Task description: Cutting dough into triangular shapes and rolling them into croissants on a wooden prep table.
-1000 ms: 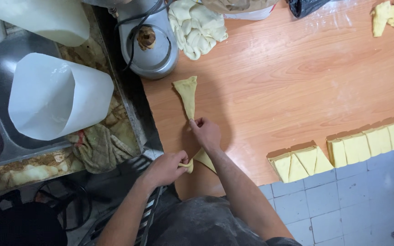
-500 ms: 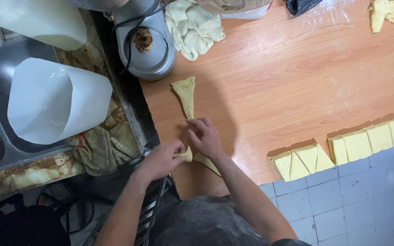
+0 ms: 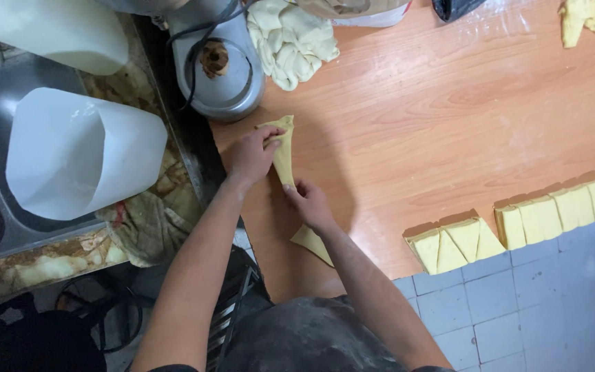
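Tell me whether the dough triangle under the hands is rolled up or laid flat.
Laid flat: the dough triangle lies stretched on the wooden table, left hand at one end, right hand mid-strip.

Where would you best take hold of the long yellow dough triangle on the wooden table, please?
Probably at its far narrow end, from the left, where the left hand pinches the dough triangle; the right hand covers its middle, and the wide end lies flat.

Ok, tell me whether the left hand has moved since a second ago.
Yes. The left hand has gone from the near table edge up to the far tip of the dough strip, closer to the round grey machine base.
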